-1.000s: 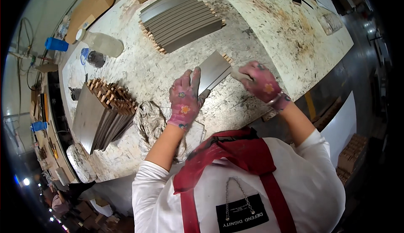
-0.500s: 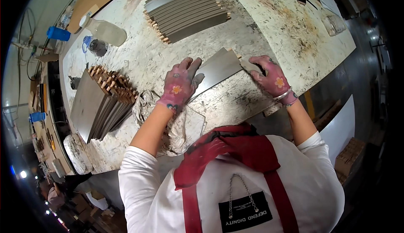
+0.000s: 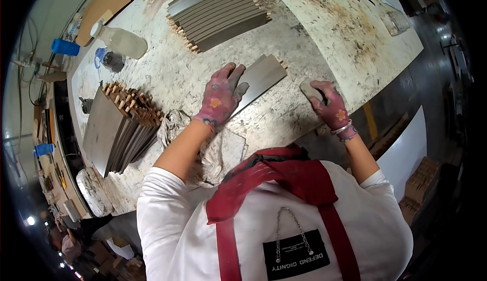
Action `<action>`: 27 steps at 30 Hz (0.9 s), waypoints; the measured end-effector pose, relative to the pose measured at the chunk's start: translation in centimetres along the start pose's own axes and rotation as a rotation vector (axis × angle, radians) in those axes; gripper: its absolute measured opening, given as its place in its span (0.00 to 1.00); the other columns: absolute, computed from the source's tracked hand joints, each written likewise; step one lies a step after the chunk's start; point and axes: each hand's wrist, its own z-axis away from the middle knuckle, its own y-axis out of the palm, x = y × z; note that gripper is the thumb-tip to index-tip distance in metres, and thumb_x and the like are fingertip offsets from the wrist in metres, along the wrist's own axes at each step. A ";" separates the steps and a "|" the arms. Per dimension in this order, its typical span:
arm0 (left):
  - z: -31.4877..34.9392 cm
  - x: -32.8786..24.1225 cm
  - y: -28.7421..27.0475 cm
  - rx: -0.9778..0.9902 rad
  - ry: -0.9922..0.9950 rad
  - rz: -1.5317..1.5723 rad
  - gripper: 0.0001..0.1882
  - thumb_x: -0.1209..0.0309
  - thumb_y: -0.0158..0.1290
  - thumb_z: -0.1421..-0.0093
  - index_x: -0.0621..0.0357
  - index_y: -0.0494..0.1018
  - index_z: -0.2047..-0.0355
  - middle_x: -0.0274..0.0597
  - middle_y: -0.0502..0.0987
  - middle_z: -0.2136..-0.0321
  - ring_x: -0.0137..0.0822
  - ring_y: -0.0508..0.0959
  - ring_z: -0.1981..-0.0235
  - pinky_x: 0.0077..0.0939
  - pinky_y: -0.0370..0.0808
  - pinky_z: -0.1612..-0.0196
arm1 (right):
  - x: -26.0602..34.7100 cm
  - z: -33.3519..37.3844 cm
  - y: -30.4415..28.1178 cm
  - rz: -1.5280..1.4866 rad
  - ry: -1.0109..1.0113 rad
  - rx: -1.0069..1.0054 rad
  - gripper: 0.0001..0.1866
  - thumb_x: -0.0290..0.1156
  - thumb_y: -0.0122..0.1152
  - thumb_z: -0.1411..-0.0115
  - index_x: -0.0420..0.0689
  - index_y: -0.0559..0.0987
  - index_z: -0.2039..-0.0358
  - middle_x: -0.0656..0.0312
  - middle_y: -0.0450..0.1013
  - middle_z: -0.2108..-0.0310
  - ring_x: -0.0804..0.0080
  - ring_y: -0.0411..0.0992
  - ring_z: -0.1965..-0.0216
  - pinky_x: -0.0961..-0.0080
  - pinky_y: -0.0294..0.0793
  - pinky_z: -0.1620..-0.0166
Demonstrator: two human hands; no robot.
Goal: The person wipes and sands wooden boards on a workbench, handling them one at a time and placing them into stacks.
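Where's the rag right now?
In the head view, the rag lies on the table left of centre, just right of the leaning plates and partly hidden by the left forearm.

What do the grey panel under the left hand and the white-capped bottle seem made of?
Flat grey rectangular panel: probably metal, satin-smooth, from its soft sheen. Translucent white-capped bottle: smooth plastic or glass; pale contents show through.

Pretty grubby workshop tbh: the big pale worktable (image 3: 274, 113) is scuffed and stained all over, with a light-coloured wall (image 3: 61, 7) off to the left. Floor's (image 3: 401, 85) dark grey with a yellow stripe (image 3: 371, 121), and a bright lamp (image 3: 31, 220) glares at lower left.
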 end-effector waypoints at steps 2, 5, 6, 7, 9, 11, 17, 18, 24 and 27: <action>-0.4 1.8 -0.3 0.101 -0.013 0.230 0.26 0.59 0.54 0.36 0.51 0.68 0.39 0.54 0.67 0.40 0.56 0.68 0.41 0.43 0.67 0.38 | 1.5 -0.2 -0.2 -0.019 -0.023 -0.064 0.19 0.22 0.62 0.45 0.38 0.76 0.51 0.50 0.74 0.51 0.52 0.72 0.48 0.65 0.71 0.44; -0.6 1.7 -2.3 0.171 0.032 0.278 0.29 0.57 0.53 0.35 0.50 0.65 0.37 0.55 0.64 0.38 0.55 0.63 0.36 0.40 0.63 0.34 | 5.2 -1.0 1.0 0.055 -0.195 -0.118 0.17 0.22 0.61 0.45 0.40 0.77 0.53 0.52 0.75 0.54 0.52 0.73 0.51 0.62 0.73 0.48; -0.9 1.3 -2.5 0.140 0.139 0.207 0.29 0.57 0.54 0.36 0.51 0.65 0.37 0.55 0.64 0.38 0.55 0.63 0.36 0.41 0.64 0.35 | 6.8 -1.5 1.8 0.106 -0.299 -0.115 0.16 0.22 0.61 0.45 0.41 0.78 0.54 0.52 0.76 0.55 0.53 0.74 0.52 0.61 0.74 0.50; -1.3 1.3 -2.4 0.109 0.246 0.137 0.29 0.58 0.55 0.36 0.52 0.66 0.37 0.54 0.65 0.38 0.55 0.64 0.36 0.41 0.65 0.36 | 8.5 -2.0 2.7 0.156 -0.403 -0.114 0.15 0.23 0.60 0.44 0.43 0.78 0.54 0.53 0.76 0.56 0.53 0.74 0.54 0.61 0.75 0.51; -2.1 2.4 -0.7 0.083 0.443 0.003 0.29 0.56 0.52 0.35 0.44 0.64 0.35 0.52 0.64 0.37 0.55 0.61 0.34 0.45 0.61 0.33 | 13.0 -3.9 3.9 -0.017 -0.490 0.121 0.14 0.27 0.60 0.43 0.48 0.80 0.55 0.55 0.76 0.57 0.56 0.75 0.56 0.60 0.76 0.55; -2.3 3.7 1.6 0.165 0.378 -0.006 0.28 0.55 0.50 0.34 0.41 0.64 0.34 0.48 0.63 0.35 0.54 0.60 0.33 0.45 0.59 0.32 | 15.1 -3.7 7.4 0.057 -0.544 0.233 0.13 0.33 0.57 0.40 0.52 0.80 0.54 0.60 0.75 0.56 0.61 0.76 0.59 0.62 0.76 0.57; -2.5 3.8 1.7 0.168 0.398 0.015 0.27 0.56 0.47 0.32 0.40 0.63 0.34 0.46 0.64 0.35 0.54 0.58 0.33 0.47 0.57 0.32 | 12.7 -4.2 7.5 0.205 -0.445 0.201 0.17 0.31 0.55 0.41 0.55 0.80 0.52 0.57 0.76 0.61 0.58 0.76 0.60 0.61 0.77 0.59; -2.5 3.8 1.8 0.160 0.400 0.016 0.26 0.57 0.48 0.32 0.41 0.63 0.34 0.46 0.64 0.35 0.54 0.59 0.33 0.46 0.57 0.32 | 10.0 -4.1 7.5 0.221 -0.427 0.018 0.15 0.29 0.54 0.41 0.54 0.80 0.53 0.55 0.76 0.62 0.55 0.76 0.61 0.60 0.77 0.59; -2.8 2.9 1.1 0.133 0.352 -0.023 0.27 0.58 0.50 0.33 0.43 0.64 0.35 0.48 0.65 0.36 0.56 0.60 0.34 0.47 0.57 0.32 | 1.8 -4.3 0.3 0.157 0.061 -0.395 0.21 0.24 0.63 0.46 0.47 0.78 0.50 0.52 0.72 0.55 0.53 0.72 0.55 0.63 0.73 0.50; -1.7 -0.7 -0.3 -0.041 0.266 -0.155 0.32 0.57 0.58 0.42 0.49 0.67 0.38 0.52 0.66 0.39 0.56 0.63 0.36 0.49 0.59 0.34 | 1.3 -5.1 -0.8 0.023 0.076 -0.382 0.20 0.25 0.63 0.45 0.45 0.78 0.50 0.52 0.72 0.52 0.53 0.72 0.50 0.65 0.72 0.46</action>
